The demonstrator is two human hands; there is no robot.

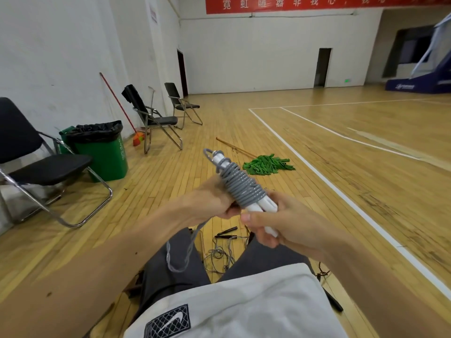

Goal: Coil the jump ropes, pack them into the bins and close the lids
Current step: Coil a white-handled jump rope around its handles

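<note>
Red banner [317, 3] along the top wall at 12 o'clock has white Chinese characters, and I can make out 非我心. The white shirt [244, 301] at 6 o'clock has a mesh-look patch with a Nike swoosh. There's writing on the blue padded base [415, 86] at 2 o'clock, but it's too small to read.

The jump rope [241, 184] is dead centre, held up off the floor. It's ribbed grey cord wound in tight coils round a pair of smooth white plastic handles, tilted toward 11 o'clock. The left hand [214, 201] is curled round the lower coils, and the loose tail [185, 250] hangs from it over the grey shorts. The right hand [280, 220] grips the bare handle ends.

A thin tangle of more rope [224, 250] with black handles lies between the knees. The plank floor [366, 132] is glossy and wide open toward 2 o'clock past the white court line [341, 191]. A floppy green mop [267, 165] lies just beyond the hands. The green trash can [102, 152] with its black bag and the folding chairs [151, 118] crowd the wall at 9 to 10 o'clock.
</note>
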